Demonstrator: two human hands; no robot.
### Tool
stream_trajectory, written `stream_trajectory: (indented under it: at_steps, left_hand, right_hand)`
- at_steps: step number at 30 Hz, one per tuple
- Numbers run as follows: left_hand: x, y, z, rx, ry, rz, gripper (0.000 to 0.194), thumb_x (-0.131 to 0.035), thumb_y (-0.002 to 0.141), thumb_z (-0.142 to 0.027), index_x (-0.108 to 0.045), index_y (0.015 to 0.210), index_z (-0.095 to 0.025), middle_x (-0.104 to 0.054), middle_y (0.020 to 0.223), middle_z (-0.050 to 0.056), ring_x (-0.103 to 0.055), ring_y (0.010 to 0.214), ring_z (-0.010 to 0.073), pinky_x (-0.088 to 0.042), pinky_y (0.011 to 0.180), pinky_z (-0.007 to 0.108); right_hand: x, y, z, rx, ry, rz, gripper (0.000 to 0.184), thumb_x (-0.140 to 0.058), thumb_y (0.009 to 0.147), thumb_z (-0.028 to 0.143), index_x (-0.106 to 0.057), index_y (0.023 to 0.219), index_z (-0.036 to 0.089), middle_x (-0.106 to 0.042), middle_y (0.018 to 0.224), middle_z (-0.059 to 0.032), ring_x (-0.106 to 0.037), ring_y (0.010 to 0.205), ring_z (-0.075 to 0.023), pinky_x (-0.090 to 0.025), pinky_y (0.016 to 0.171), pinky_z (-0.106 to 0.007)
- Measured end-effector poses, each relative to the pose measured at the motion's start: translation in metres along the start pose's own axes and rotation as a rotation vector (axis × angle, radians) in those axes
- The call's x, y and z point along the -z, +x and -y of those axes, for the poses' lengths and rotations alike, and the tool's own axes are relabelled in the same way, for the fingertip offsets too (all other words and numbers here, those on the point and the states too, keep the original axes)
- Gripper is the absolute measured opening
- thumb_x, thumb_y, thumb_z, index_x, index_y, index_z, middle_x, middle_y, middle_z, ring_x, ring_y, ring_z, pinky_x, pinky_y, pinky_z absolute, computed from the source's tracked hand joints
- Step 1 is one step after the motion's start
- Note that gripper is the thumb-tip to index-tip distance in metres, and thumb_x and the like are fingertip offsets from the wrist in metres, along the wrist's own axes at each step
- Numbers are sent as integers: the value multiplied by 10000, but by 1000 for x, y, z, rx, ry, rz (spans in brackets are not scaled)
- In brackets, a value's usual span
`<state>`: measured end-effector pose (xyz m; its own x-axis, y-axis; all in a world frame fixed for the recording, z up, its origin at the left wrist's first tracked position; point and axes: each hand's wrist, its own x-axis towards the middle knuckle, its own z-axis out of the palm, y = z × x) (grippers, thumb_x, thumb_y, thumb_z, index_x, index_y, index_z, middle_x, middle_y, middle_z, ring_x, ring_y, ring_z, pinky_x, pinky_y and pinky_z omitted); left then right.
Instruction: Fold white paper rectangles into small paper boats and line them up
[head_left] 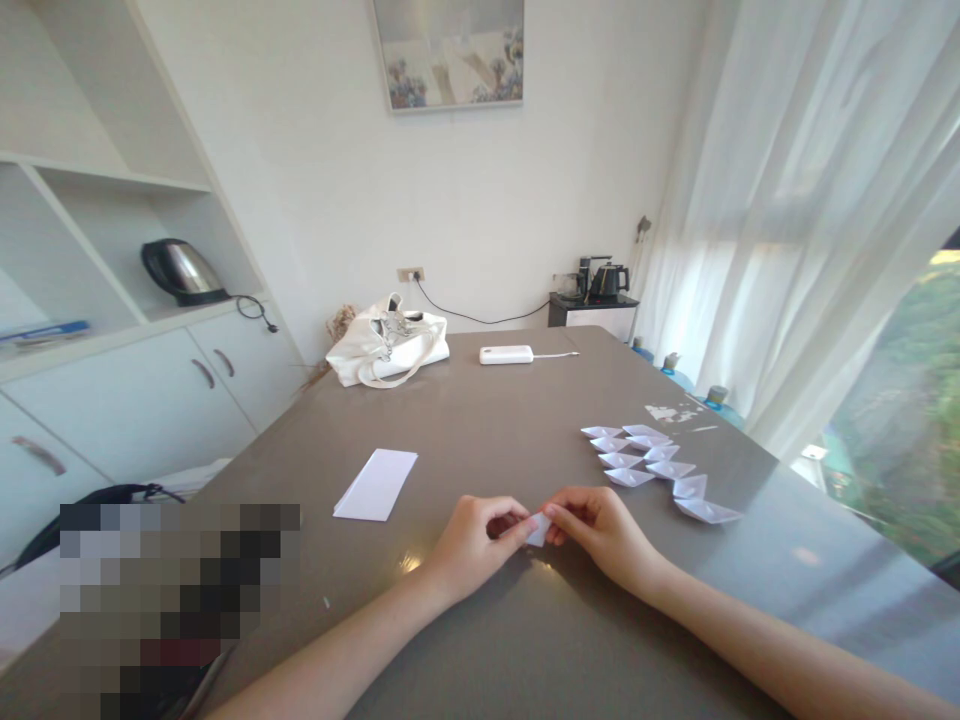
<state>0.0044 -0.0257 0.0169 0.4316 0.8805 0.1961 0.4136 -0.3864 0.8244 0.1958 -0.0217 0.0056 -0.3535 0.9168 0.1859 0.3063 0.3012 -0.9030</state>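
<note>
Centrally, the paper [538, 531], small, white and folded, sits between the fingertips of both hands; whether it touches the table [465, 420] beneath them cannot be told. The left hand [480, 535] pinches its left side, thumb and forefinger nearly closed; the right hand [600, 520] pinches its right side likewise, the remaining fingers curled in. Judged by its look, the paper is very light, stiffest along its folds, easily creased or torn, and hardly slippery; a gentle pinch at opposite folded edges suits it best. Beyond the fingers to the left lie sheets [379, 485], stacked; beyond them to the right, paper boats [671, 469] cluster. Well ahead of the fingers rest a bag [352, 355] and a white device [506, 355].
</note>
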Motion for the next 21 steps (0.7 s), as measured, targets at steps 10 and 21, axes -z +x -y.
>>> stream_trajectory:
  at_steps: [10,21]
  left_hand:
    - [1,-1,-2,-66,102,-8,354,-477,888,-383,-685,729,-145,-635,594,16,-565,564,114,-396,575,191]
    - [1,-2,2,-42,62,36,356,-465,892,-411,-705,819,-157,-689,669,34,-618,596,128,-441,602,192]
  right_hand:
    - [-2,-3,1,-32,39,47,370,-542,847,471,-698,795,140,-681,672,-63,-605,612,-159,-453,574,-240]
    - [0,-2,-2,0,14,31,421,-517,856,492,-698,718,137,-672,655,-60,-584,594,-150,-433,557,-237]
